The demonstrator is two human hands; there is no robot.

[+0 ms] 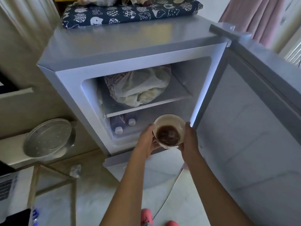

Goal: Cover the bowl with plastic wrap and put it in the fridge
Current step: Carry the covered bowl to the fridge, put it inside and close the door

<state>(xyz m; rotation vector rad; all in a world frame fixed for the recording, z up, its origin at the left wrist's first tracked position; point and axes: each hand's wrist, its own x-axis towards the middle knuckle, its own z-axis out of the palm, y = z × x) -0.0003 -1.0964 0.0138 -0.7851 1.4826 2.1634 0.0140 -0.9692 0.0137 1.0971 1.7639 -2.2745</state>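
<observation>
A white bowl (169,130) with dark food inside is held between both hands in front of the open small grey fridge (123,51). My left hand (146,142) grips the bowl's left side and my right hand (189,141) grips its right side. A thin film seems to lie over the bowl's top, though the blur makes this hard to confirm. The bowl hangs at the mouth of the fridge's lower compartment, right of two capped bottles (124,126). The fridge door (254,121) stands swung open to the right.
A white bag of vegetables (140,86) fills the upper shelf (146,106). A dark patterned cushion (130,12) lies on the fridge top. A round metal perforated tray (48,137) leans at the left near a glass-topped table (53,176). Pink slippers (146,216) show below.
</observation>
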